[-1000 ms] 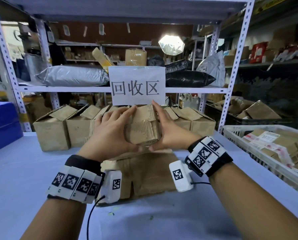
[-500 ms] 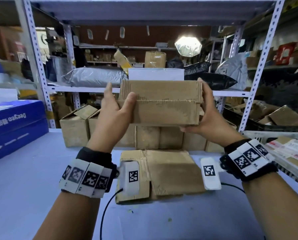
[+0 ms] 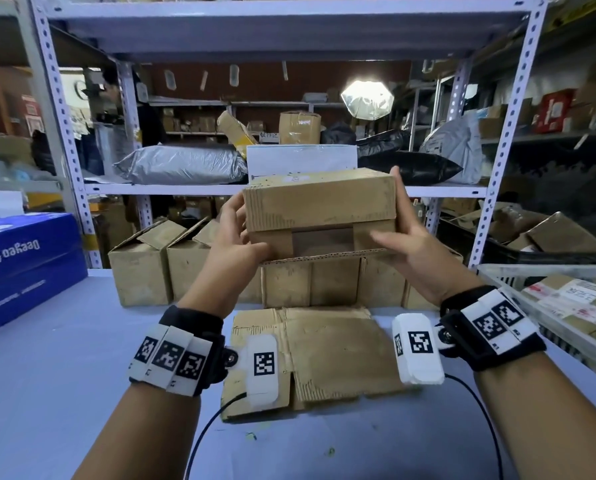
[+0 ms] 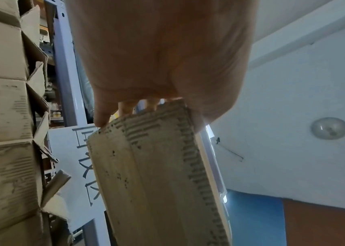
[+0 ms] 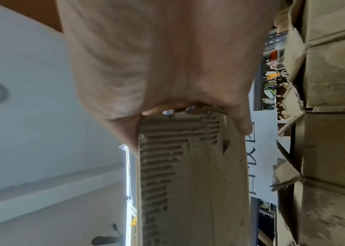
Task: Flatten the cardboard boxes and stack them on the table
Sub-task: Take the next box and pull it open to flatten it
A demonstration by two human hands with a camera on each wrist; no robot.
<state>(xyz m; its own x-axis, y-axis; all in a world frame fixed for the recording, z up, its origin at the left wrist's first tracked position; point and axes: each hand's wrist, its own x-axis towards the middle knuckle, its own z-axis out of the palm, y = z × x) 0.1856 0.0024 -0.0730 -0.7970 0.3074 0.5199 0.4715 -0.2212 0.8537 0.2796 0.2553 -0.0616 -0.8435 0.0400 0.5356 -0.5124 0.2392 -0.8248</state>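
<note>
My left hand (image 3: 234,244) and right hand (image 3: 411,244) grip box (image 3: 319,199) ends; loose flap (image 3: 324,258) below grip may snag, box may slip.

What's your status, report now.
Left hand and right hand grip box, unflattened, midair. Flattened cardboard on table. Nothing blocking.

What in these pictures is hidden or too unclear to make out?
- Head view: the brown cardboard box held up by the left hand and right hand covers the writing on the white paper sign.
- Head view: the wrist cameras cover part of the flattened brown cardboard sheet on the table.
- Wrist views: each palm fills the frame, so the fingertips' grip is mostly hidden.
- Head view: the far shelf labels are too small to read.
</note>
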